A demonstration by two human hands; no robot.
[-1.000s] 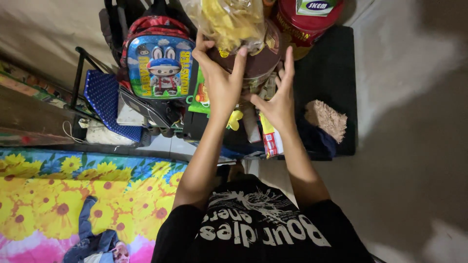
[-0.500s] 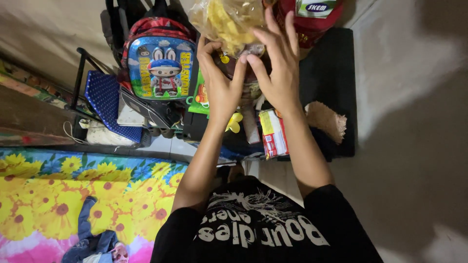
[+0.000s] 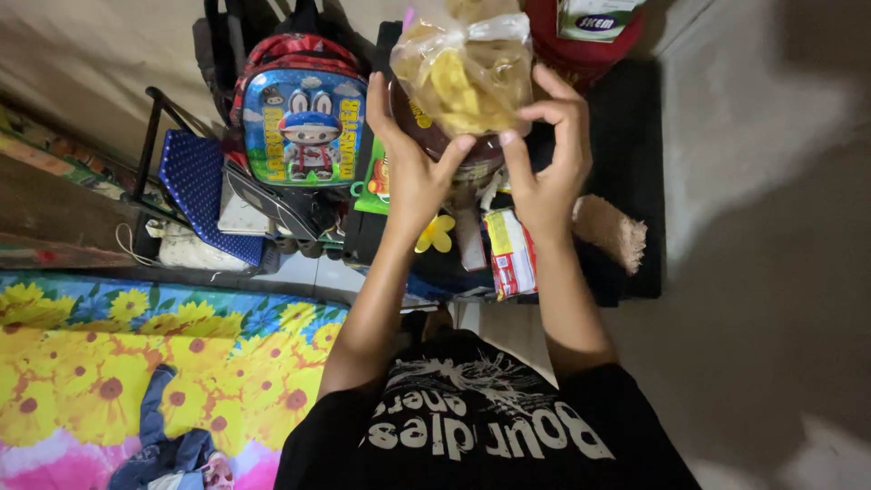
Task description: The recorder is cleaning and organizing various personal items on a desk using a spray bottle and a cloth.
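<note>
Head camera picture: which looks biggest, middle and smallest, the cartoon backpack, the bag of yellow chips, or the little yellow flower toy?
1. Cartoon backpack
2. Bag of yellow chips, though it may be nearer the camera
3. Yellow flower toy

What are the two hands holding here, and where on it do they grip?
A clear bag of yellow chips, gripped at its lower end: left hand on its left side, right hand on its right.

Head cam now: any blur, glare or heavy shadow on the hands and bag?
Head view: left hand and right hand fairly sharp; clear bag of yellow chips slightly soft with mild sheen; floor patchy with dark shadows; frame corners dim.
</note>
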